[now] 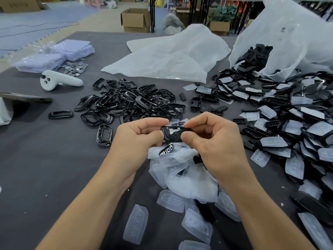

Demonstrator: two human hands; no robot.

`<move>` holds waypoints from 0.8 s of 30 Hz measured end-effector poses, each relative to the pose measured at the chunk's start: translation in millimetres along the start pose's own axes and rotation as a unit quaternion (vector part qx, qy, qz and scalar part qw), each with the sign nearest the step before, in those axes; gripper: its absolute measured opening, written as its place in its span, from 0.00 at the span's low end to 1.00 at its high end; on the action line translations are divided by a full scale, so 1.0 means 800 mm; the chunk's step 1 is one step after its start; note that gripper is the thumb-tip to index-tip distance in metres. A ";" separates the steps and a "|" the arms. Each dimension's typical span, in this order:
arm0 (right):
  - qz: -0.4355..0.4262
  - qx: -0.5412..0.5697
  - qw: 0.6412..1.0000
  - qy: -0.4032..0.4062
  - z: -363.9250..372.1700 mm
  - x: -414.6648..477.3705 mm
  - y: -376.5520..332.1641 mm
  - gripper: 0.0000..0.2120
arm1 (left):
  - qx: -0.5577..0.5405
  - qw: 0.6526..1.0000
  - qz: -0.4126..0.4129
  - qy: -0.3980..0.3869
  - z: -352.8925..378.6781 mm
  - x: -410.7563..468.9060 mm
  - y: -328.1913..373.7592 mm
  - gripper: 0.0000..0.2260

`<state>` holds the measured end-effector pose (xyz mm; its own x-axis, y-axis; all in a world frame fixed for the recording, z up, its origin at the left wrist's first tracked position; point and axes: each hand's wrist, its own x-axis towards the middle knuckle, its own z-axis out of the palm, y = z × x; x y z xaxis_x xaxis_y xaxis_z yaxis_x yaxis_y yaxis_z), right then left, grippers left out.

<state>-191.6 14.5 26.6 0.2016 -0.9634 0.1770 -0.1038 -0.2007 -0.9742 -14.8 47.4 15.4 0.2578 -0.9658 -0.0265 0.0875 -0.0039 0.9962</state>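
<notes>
The black frame (172,135) is held in the air between both hands, above the heap of clear pads (189,179) on the tabletop (54,168); the left hand (138,138) grips its left end with curled fingers; the right hand (210,143) pinches its right end between thumb and forefinger. The frame looks light and thin, of stiff glossy plastic (probably a little slippery); it may snap if twisted hard, so I would hold it at the thicker ends, not at the narrow upper bar.
</notes>
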 end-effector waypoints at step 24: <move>0.178 0.217 0.960 0.018 0.003 0.001 -0.009 0.12 | -0.215 0.970 -0.087 0.078 -0.008 0.008 0.008 0.17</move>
<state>-188.1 15.9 33.4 0.1948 -0.9640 -0.1808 0.2579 0.2282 -0.9388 -6.8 42.8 20.8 0.3426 -0.9093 -0.2361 0.5273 -0.0219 0.8494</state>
